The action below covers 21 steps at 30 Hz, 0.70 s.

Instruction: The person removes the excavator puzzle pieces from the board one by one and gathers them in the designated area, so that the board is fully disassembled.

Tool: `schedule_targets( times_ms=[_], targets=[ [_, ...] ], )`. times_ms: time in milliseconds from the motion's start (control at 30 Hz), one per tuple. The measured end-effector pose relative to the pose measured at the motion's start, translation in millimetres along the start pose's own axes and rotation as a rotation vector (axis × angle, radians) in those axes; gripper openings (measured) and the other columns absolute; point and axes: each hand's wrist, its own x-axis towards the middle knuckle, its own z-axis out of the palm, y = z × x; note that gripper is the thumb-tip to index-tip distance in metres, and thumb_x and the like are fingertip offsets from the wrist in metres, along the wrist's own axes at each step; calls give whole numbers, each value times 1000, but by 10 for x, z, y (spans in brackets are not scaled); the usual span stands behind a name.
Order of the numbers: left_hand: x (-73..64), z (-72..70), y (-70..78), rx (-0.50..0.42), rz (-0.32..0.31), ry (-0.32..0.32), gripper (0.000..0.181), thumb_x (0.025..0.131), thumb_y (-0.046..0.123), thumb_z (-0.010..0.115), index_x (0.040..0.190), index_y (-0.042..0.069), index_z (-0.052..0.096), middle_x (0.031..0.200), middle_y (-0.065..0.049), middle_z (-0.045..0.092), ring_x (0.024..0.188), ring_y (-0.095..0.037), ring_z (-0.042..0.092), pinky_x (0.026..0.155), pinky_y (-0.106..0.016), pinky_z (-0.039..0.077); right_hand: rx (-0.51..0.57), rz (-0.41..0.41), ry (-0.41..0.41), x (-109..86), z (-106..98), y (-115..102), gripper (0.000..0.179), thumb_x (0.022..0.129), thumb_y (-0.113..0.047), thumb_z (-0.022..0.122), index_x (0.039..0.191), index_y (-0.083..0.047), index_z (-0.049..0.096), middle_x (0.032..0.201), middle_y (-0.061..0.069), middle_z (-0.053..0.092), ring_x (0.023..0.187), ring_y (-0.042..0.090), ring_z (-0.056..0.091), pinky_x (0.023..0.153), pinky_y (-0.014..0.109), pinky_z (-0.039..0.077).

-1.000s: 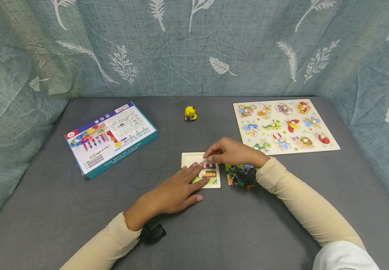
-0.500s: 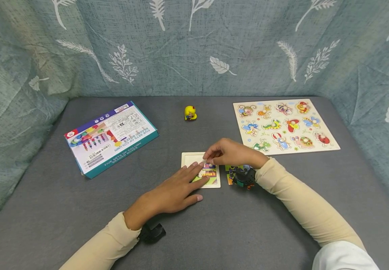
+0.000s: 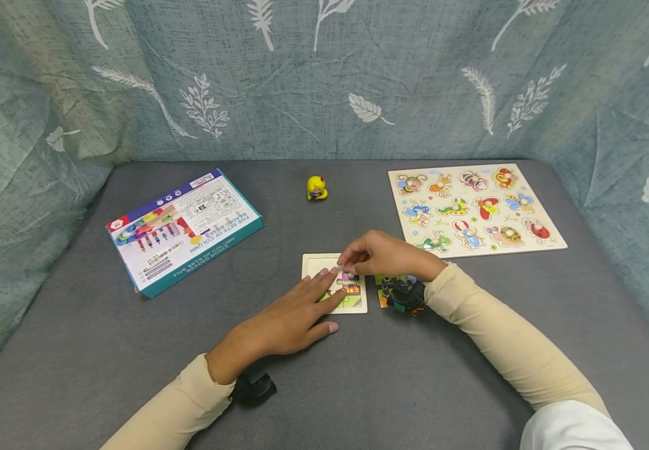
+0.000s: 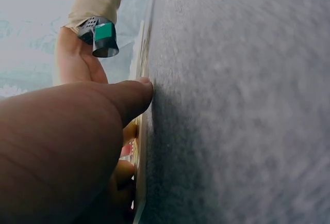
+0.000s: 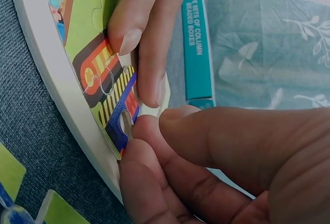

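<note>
A small jigsaw puzzle (image 3: pixel 351 302) lies flat in its pale tray (image 3: pixel 316 265) near the middle of the grey table (image 3: pixel 358 387), some of its pieces joined into a green, yellow, red and blue picture. The left hand (image 3: pixel 287 319) rests on it with the fingers stretched out and spread, gripping nothing, its thumb beside the tray's near edge. The right hand (image 3: pixel 385 253) is at the far right corner, fingers bent and thumb close to them, the tips by a notched blue piece (image 5: pixel 120 131); whether they pinch anything I cannot tell. Loose pieces (image 5: pixel 59 208) lie just right of the tray, partly under the wrist camera (image 3: pixel 406 295). Farther out are an insect board (image 3: pixel 424 231) to the right, a yellow toy (image 3: pixel 317 189) beyond, and a bead box (image 3: pixel 186 231) to the left. A leaf-patterned curtain (image 3: pixel 302 75) hangs behind.
</note>
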Motion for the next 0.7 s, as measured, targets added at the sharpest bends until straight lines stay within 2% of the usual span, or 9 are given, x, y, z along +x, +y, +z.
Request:
schedule_targets(
  times_ms=[367, 700],
  targets=[
    [2, -5, 6, -20, 0, 12, 58, 103, 33, 49, 153, 10, 31, 161, -15, 7, 147, -28, 2, 117, -47, 9, 36, 1, -15, 4, 4, 8, 18, 91, 5, 62, 106, 1, 72, 97, 6, 71, 88, 15, 65, 75, 29, 54],
    [7, -14, 21, -10, -8, 1, 58, 102, 33, 50, 153, 11, 31, 161, -14, 9, 147, -26, 3, 117, -46, 9, -6, -2, -3, -16, 0, -21, 19, 89, 5, 63, 107, 2, 70, 95, 6, 69, 84, 14, 64, 74, 28, 53]
  ],
)
